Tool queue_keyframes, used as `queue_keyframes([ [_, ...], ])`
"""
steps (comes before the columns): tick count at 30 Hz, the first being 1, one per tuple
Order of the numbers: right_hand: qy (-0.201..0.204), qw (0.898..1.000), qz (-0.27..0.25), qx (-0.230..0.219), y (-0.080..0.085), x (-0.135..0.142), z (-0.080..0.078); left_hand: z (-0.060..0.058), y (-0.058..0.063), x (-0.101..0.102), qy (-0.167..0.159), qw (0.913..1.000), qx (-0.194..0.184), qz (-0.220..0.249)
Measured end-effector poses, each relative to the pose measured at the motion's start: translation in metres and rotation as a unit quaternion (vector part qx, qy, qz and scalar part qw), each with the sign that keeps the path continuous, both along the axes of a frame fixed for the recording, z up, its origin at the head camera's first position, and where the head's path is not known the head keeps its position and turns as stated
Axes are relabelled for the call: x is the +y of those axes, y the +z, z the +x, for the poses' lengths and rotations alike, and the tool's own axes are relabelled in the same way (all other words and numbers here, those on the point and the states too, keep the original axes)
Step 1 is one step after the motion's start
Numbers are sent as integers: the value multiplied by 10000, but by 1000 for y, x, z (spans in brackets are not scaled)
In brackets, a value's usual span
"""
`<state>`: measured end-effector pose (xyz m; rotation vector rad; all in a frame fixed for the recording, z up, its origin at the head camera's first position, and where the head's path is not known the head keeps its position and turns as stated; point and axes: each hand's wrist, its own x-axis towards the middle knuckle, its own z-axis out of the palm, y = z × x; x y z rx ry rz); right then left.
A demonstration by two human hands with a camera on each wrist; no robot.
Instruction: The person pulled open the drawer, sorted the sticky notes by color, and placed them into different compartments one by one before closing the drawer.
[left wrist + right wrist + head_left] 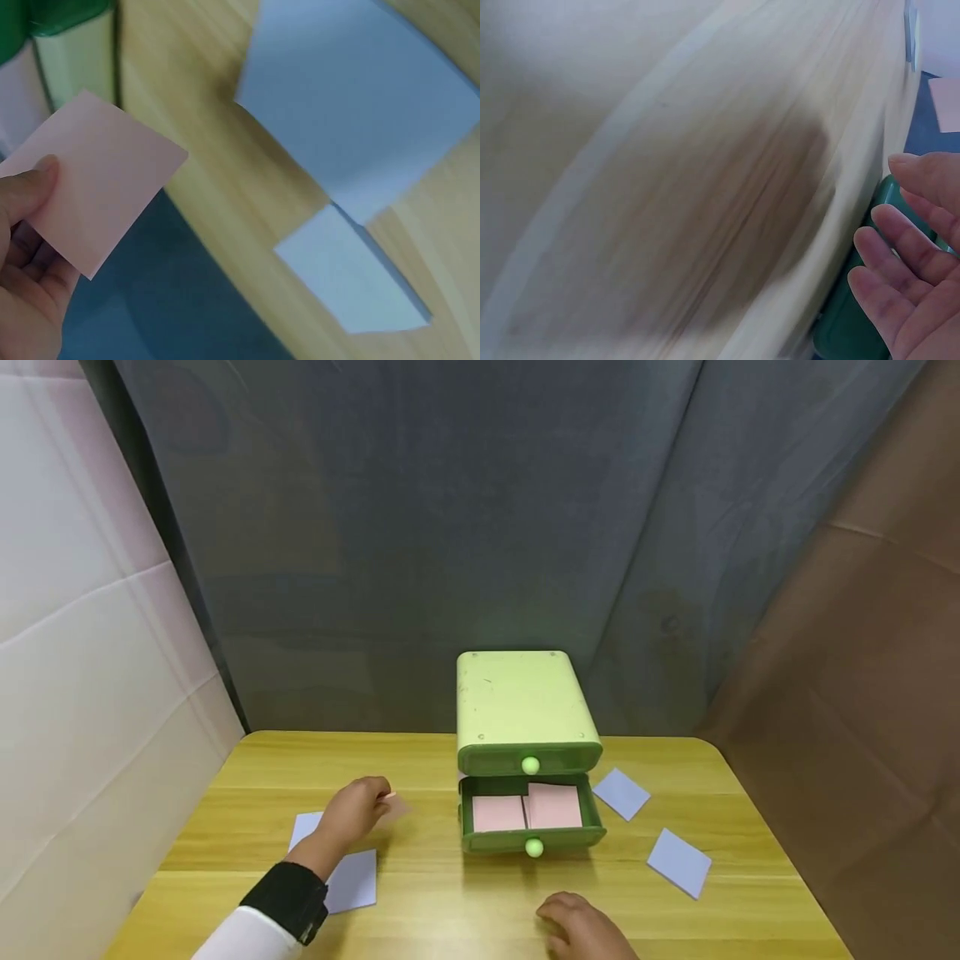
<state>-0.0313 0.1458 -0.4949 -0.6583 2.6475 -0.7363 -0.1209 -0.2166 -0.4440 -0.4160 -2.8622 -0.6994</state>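
Observation:
My left hand [352, 810] pinches a square pink sticky note pad [105, 180] between thumb and fingers, raised over the table to the left of a small green drawer box [525, 702]. The box's lower drawer [495, 842] is pulled out. Inside it two pink pads [555, 806] lie side by side, the right one sitting a bit higher. Loosely bent and holding nothing, my right hand [581, 927] hovers near the table's front, below the drawer's round knob [534, 847].
Two pale blue pads [354, 881] lie on the table [427, 893] by my left forearm, partly covered by it. To the right of the box lie two more blue pads [678, 862]. A dark grey curtain [420, 543] hangs behind the table.

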Motion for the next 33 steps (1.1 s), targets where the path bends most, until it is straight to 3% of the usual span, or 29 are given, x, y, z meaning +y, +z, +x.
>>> queue_keyframes([
  [8,-262,9995,-157,0,0,18,4,25,22,23,-157,9983,516,234],
  [15,-467,9985,-203,187,3,36,8,37,42,40,-311,9959,799,271],
  [24,-643,9967,-166,467,1,59,9,41,64,64,-673,9904,1178,269],
  [33,-970,9945,-196,340,2,78,13,33,69,93,-1160,9803,1560,361],
])
